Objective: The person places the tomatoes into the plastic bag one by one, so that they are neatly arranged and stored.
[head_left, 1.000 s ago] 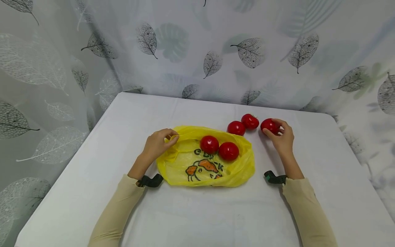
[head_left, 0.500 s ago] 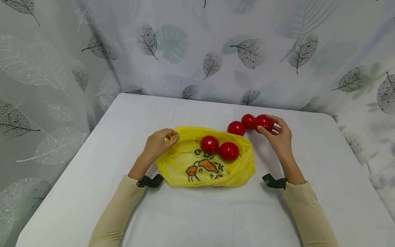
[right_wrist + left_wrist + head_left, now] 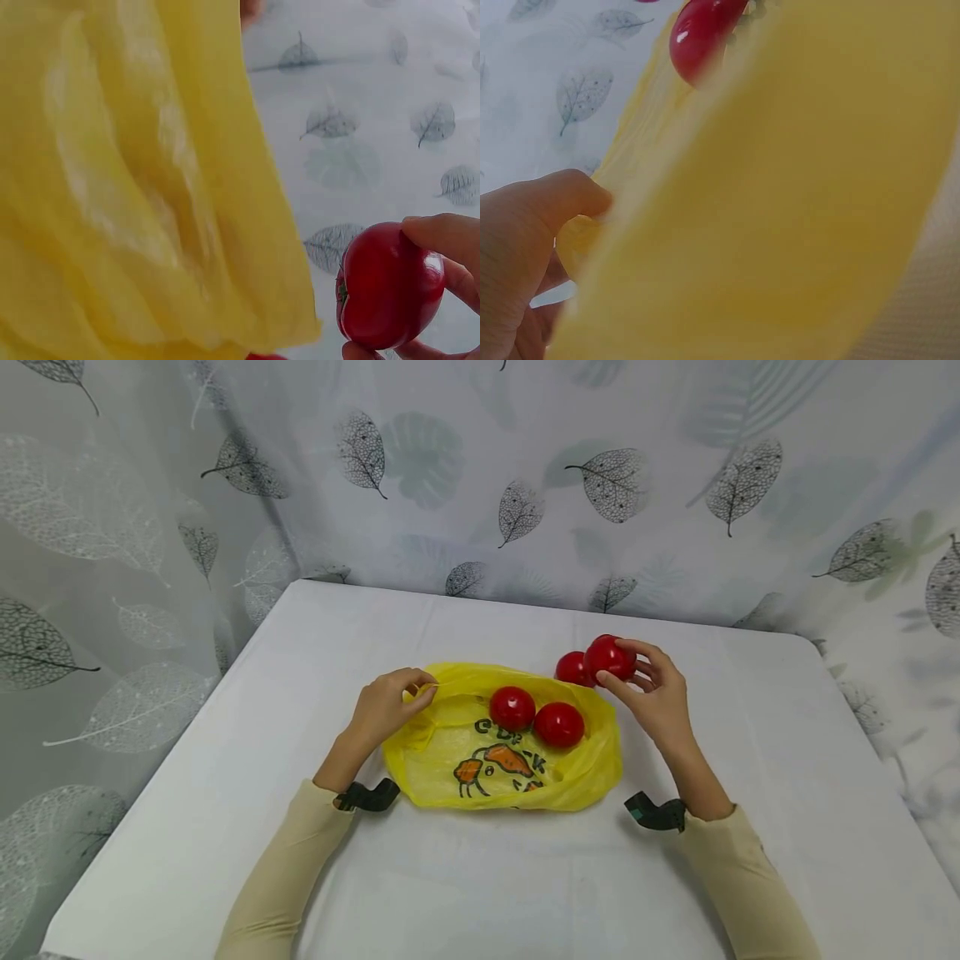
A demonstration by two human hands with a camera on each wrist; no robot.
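A yellow plastic bag [image 3: 427,777] with a printed cartoon lies open on the table, with two tomatoes [image 3: 512,708] inside. My left hand [image 3: 386,706] pinches the bag's upper left rim; in the left wrist view the thumb [image 3: 577,191] presses on the yellow film. My right hand [image 3: 652,693] grips another tomato [image 3: 609,658] between thumb and fingers, just beyond the bag's right back rim. In the right wrist view this tomato [image 3: 390,289] shows its green stem end, beside the bag's edge [image 3: 277,247].
Behind the bag's back rim sits a loose tomato [image 3: 572,668], partly covered by the held one. A white cloth covers the table [image 3: 480,885]. A leaf-patterned curtain [image 3: 450,468] hangs behind and to the sides.
My right hand has carried its tomato leftward toward the bag, now overlapping the tomatoes behind it in the head view. My left hand keeps its pinch on the rim.
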